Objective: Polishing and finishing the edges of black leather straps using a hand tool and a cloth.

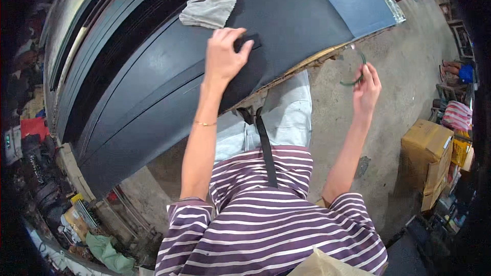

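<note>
My left hand [223, 56] pinches a black strip [249, 41] on the table [153, 97]; right hand [366, 89], at three o'clock, holds green-rimmed glasses [356, 66]. Next: steady pressing.

Cloth [208, 8] on sheet [169, 92], behind strip [248, 41]

Grey concrete floor [399, 61], cardboard box [427, 156] at right, cluttered goods along left edge, dim surroundings.

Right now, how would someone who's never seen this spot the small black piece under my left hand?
Find the big dark sheet across the top of the view. Near its front edge the left hand presses a small flat black rectangle. Unlike the crumpled grey cloth just behind it, it is dark, stiff and straight-edged.
</note>
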Tool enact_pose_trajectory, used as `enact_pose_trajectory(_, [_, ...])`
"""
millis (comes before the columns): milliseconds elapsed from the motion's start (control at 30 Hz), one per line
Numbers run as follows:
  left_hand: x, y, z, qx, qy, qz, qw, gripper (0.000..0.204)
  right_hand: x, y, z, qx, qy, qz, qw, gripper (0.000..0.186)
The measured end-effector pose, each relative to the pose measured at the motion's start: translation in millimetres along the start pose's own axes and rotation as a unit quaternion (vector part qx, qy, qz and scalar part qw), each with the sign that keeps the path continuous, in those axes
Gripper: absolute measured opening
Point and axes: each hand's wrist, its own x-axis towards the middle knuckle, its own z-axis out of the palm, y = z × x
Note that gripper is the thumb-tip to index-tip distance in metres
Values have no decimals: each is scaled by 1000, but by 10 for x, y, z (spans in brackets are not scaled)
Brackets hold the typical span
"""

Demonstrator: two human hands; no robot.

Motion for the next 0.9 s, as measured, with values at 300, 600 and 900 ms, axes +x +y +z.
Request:
enact_pose_trajectory(300, [64,152,312,32,37,-33,998,11,264,72,973,-56,-116,22,991,17])
enact_pose_trajectory(600, [-106,193,-64,92,1,-43,995,14,406,301,1578,-173,-206,0,963,19])
enact_pose_trajectory(900, [-71,307,144,71,52,-83,993,17,436,477,1693,-132,-146,-10,980,12])
